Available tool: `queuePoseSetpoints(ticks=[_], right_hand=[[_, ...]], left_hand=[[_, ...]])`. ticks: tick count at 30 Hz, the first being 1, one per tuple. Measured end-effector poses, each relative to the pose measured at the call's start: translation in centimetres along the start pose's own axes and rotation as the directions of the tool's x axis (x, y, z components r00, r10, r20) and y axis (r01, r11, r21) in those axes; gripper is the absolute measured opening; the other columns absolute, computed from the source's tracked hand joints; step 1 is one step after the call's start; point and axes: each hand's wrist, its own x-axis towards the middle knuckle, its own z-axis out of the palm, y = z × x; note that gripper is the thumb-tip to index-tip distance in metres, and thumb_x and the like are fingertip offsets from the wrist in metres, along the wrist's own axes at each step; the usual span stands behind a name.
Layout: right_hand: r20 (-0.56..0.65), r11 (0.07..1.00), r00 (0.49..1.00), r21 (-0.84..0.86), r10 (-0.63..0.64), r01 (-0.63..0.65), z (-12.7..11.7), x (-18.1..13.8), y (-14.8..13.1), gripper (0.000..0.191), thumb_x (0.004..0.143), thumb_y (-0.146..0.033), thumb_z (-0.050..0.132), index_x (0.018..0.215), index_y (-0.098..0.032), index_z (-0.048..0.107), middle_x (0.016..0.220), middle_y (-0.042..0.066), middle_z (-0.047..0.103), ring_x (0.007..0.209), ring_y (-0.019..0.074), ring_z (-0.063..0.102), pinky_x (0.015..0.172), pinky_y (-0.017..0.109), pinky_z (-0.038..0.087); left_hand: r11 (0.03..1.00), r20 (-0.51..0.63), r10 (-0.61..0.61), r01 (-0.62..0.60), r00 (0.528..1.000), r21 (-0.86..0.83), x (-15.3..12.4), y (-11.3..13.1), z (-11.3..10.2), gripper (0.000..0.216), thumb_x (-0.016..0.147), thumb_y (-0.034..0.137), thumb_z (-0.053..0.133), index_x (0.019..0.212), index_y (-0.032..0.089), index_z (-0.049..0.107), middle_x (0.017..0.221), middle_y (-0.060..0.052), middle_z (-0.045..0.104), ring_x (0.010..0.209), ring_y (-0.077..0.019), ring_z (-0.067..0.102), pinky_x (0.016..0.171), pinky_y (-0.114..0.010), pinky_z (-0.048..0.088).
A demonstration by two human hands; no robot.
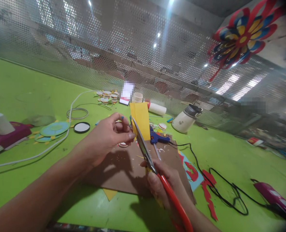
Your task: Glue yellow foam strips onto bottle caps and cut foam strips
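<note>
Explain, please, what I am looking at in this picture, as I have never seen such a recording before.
There is no machine here: a camera worn on a person's head looks down at their two bare hands. The left hand pinches a yellow paper strip upright in its fingers. The right hand holds red-handled scissors, with the blades at the strip's edge. Beneath lies brown cardboard on a green table. Beyond it are a blue glue gun, a black cable and a white jug.

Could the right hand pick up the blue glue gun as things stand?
Probably not yet: the right hand is full with the scissors. The glue gun lies uncovered on the cardboard, just beyond the yellow paper.
</note>
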Motion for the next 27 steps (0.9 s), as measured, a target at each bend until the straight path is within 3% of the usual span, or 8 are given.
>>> queuePoseSetpoints(ticks=[27], right_hand=[[0.001, 0.999, 1.000, -0.042, 0.009, -0.009, -0.3, -0.3, -0.2, 0.047, 0.088, -0.060, 0.055, 0.100, -0.016, 0.065, 0.059, -0.004, 0.044, 0.050, 0.0090, 0.036, 0.046, 0.023, 0.027]], left_hand=[[0.994, -0.002, -0.104, 0.104, 0.995, 0.013, -0.2, 1.6, 0.2, 0.050, 0.047, 0.021, 0.088, 0.078, 0.018, 0.048, 0.062, 0.007, 0.061, 0.058, -0.0115, 0.060, 0.054, -0.022, 0.046]])
